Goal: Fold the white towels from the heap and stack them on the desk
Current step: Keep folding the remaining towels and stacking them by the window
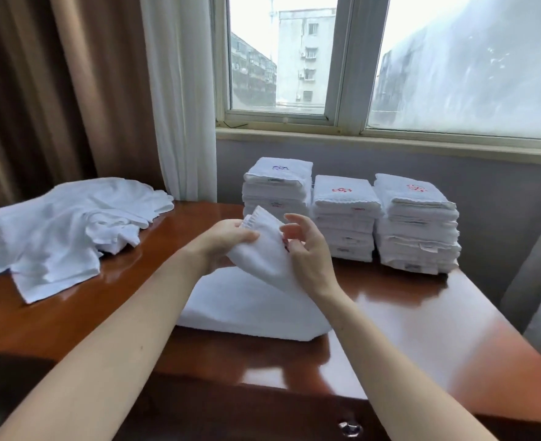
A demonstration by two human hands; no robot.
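A white towel (256,300) lies partly folded on the brown desk (421,329) in front of me, with one end lifted. My left hand (221,241) grips that raised end near its scalloped hem. My right hand (307,249) touches the towel's right side, thumb and lower fingers on the cloth, upper fingers spread. A heap of unfolded white towels (62,224) lies at the left of the desk. Three stacks of folded towels stand at the back: a left stack (277,186), a middle stack (344,214) and a right stack (417,224).
A window and sill run behind the stacks. White and brown curtains (104,90) hang at the back left. The desk's front edge has a drawer knob (349,427). Bare desk surface lies to the right of the towel.
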